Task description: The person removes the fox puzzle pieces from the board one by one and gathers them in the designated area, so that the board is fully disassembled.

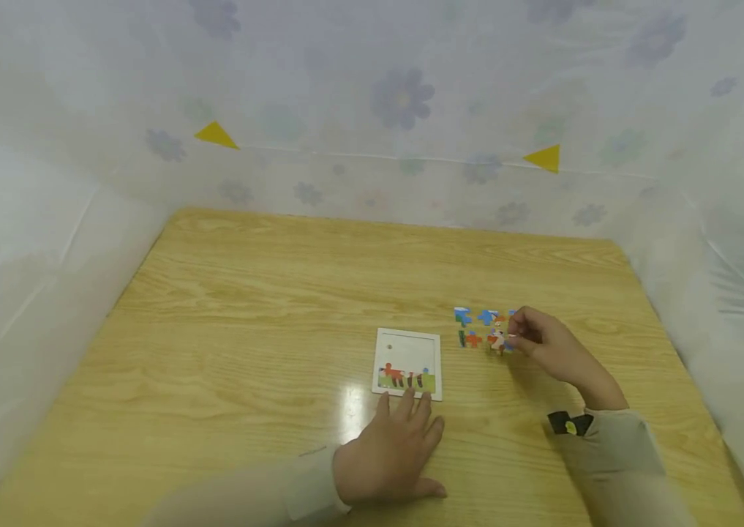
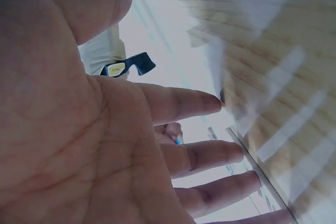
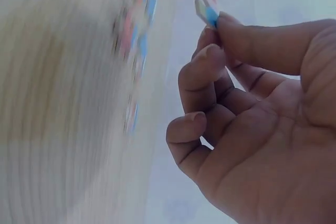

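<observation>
A square white puzzle tray (image 1: 411, 351) lies on the table, its lower part filled with red, green and dark-striped picture pieces. My left hand (image 1: 388, 454) is spread flat, fingertips at the tray's near edge. In the left wrist view its fingers (image 2: 199, 158) are stretched out, with the tray's edge beside them. To the tray's right, my right hand (image 1: 559, 355) pinches a puzzle piece (image 3: 210, 13) between thumb and forefinger. That piece shows white, blue and some red, raised above the table in the right wrist view. The other right-hand fingers are curled, holding nothing.
Several loose puzzle pieces (image 1: 461, 316) lie in two rough rows right of the tray, partly hidden by the right hand. The wooden table (image 1: 266, 293) is bounded by a pale flowered curtain (image 1: 345, 88) with yellow triangles. A black strap (image 1: 569, 424) sits at the right cuff.
</observation>
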The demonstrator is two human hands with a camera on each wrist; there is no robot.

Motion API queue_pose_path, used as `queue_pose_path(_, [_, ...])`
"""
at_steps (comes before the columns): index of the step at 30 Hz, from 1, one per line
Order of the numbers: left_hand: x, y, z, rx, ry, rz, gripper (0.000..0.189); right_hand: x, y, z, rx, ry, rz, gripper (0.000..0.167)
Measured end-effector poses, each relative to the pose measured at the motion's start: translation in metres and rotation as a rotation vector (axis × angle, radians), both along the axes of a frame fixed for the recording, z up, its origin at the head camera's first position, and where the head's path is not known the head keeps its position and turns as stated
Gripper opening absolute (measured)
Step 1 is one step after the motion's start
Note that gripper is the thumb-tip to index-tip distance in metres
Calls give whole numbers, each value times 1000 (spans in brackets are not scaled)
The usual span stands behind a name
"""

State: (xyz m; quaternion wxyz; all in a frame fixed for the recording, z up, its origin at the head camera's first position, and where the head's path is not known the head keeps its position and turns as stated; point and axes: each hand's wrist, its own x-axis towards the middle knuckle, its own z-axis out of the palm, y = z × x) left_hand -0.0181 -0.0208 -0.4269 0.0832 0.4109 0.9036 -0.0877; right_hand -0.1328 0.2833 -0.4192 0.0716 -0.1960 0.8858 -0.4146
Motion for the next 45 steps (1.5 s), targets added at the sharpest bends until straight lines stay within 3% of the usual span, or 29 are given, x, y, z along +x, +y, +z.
queue_pose_path(7, [1, -2, -1, 18, 21, -5, 91, -8, 35, -5, 117, 23, -64, 4])
queue_pose_path(11, [1, -1, -2, 10, 29, -10, 92, -14, 41, -14, 144, -6, -99, 3])
queue_pose_path(18, [1, 4, -3, -25, 52, -32, 96, -20, 42, -27, 296, 0, -149, 4])
queue_pose_path(27, [-8, 5, -4, 30, 65, -2, 91, -16, 38, -26, 299, 11, -175, 9])
queue_pose_path(32, [-24, -2, 7, 57, 75, -9, 97, -12, 33, -25, 235, 31, -182, 13])
queue_pose_path(37, [-56, -27, 14, 69, 29, 58, 102, -5, 21, -17, 186, 20, -143, 16])
queue_pose_path(40, [-76, -46, 10, 134, -54, 114, 96, -1, 6, -10, 167, 28, -85, 16])
queue_pose_path(45, [-100, -65, -6, 223, -105, 87, 86, 4, -22, -1, 147, 55, 10, 12])
